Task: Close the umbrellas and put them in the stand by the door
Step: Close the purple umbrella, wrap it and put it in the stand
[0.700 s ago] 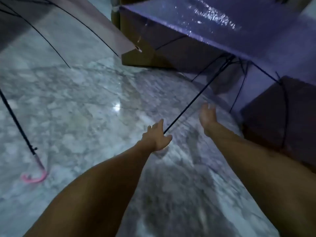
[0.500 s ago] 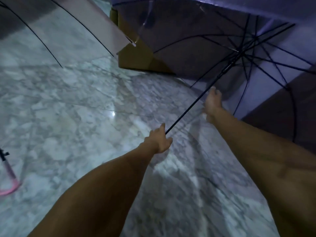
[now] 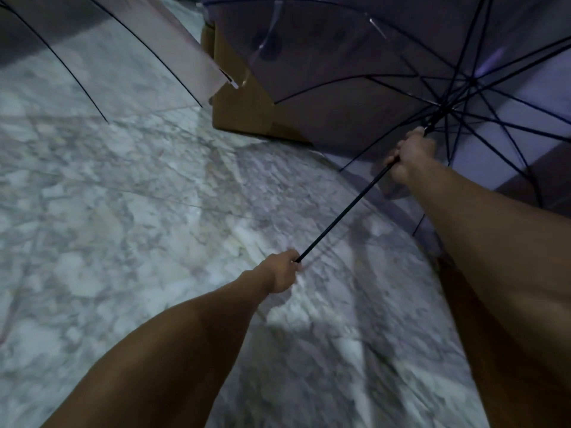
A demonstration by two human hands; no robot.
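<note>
A see-through purple umbrella (image 3: 355, 54) stands open at the upper right, its black ribs fanning out from the hub. Its thin black shaft (image 3: 343, 211) runs down and left. My left hand (image 3: 282, 273) is closed on the lower end of the shaft, hiding the handle. My right hand (image 3: 411, 154) grips the shaft high up, just below the ribs' hub. A second open umbrella, pale pink (image 3: 148, 47), fills the upper left, its handle out of view. No stand is visible.
A brown cardboard box (image 3: 244, 109) sits on the floor behind the purple canopy, near the pink umbrella's edge. The marble floor (image 3: 123, 211) spreads across the middle and left. A pale wall (image 3: 531, 72) shows through the canopy at right.
The purple umbrella has tilted up, showing its ribs from below. My right hand moved up the shaft and closed on it near the hub. The pink umbrella's handle has left the view.
</note>
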